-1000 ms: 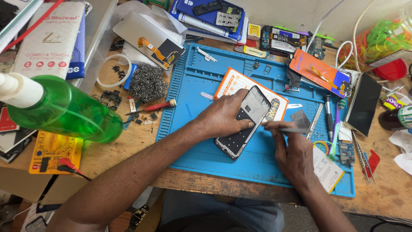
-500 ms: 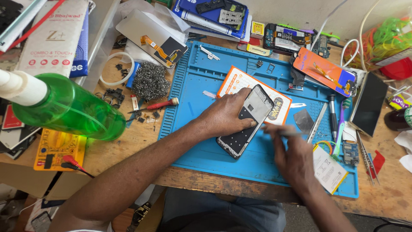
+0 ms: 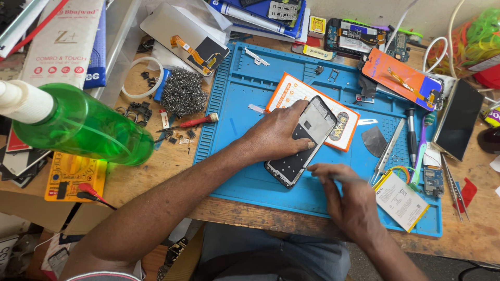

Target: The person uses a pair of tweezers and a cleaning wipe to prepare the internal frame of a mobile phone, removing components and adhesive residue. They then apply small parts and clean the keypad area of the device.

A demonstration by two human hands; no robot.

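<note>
Right hand (image 3: 348, 200) at 6 o'clock, fingers pinching thin metal tool (image 3: 341, 179), tip at lower edge of opened black phone frame (image 3: 303, 141). Left hand (image 3: 278, 134) flat on frame, fingers pressed together, pinning it to blue silicone work mat (image 3: 245, 119). Orange card (image 3: 291, 93) beneath, toward 12 o'clock. Green spray bottle (image 3: 78, 125) at 9 o'clock on wooden tabletop (image 3: 156, 166).

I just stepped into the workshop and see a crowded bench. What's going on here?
A person is working on an opened phone frame lying on a blue work mat. The left hand presses the frame flat over an orange card, while the right hand holds a thin tool at the frame's lower edge. Tweezers, a white battery and a green spray bottle lie around.
</note>
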